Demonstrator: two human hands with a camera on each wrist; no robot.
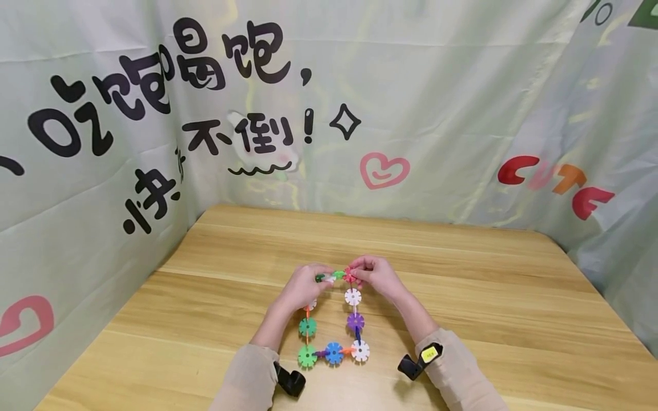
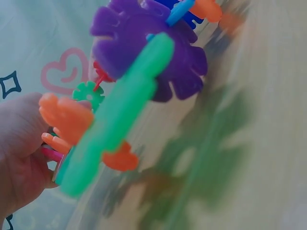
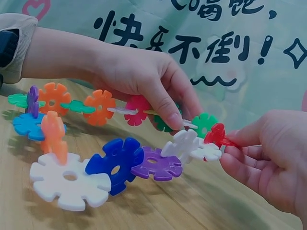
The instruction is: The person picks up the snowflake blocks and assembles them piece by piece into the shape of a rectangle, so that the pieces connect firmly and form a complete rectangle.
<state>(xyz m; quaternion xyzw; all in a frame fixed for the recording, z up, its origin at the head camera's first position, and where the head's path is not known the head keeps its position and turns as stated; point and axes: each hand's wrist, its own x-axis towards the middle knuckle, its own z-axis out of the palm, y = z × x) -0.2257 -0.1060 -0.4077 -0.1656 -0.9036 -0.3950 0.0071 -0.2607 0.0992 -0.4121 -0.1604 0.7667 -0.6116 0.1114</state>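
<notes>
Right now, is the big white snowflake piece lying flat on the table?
Yes, in the right wrist view the white snowflake piece lies flat on the wooden table, joined to a blue piece.

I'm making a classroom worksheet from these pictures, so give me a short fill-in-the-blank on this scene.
1. The left hand and right hand hold a chain of plastic ____-shaped discs.
2. The chain rests on a ____ table.
3. The right hand pinches a ____ disc at the chain's far end.
4. A pink ____ is printed on the backdrop behind.

Missing words: snowflake; wooden; red; heart
</notes>
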